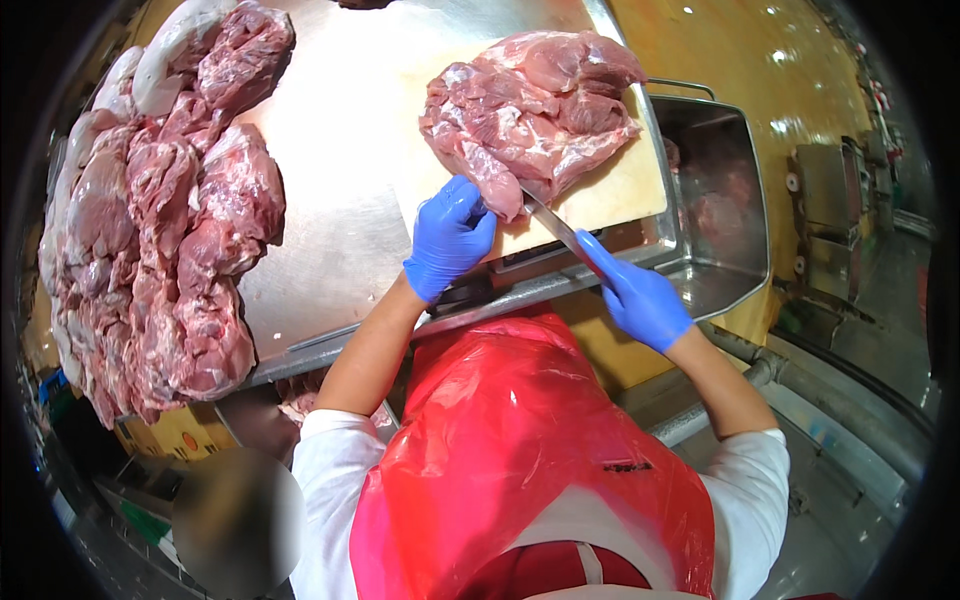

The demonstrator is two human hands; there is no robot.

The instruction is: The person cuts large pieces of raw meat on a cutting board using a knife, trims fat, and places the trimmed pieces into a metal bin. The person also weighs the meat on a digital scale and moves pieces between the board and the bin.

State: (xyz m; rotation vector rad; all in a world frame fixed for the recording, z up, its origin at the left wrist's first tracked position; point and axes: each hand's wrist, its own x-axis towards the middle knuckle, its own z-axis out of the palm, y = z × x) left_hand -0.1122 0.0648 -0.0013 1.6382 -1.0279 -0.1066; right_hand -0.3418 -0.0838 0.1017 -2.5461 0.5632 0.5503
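A large boned-out piece of raw meat (535,105) lies spread on a pale cutting board (640,190). At its near left edge my left hand (450,238), in a blue glove, is closed with the fingers curled against a hanging flap of the meat. My right hand (645,300), gloved in blue too, grips a boning knife (558,226) by its handle. The blade slants up and left, and its tip meets the meat's near edge beside that flap; how deep the tip sits is hidden.
A big heap of raw meat pieces (170,230) covers the left of the steel table (330,190). Beyond the board's right edge stands a deep steel tub (735,240) with some meat in it. More meat shows below the table's near left edge.
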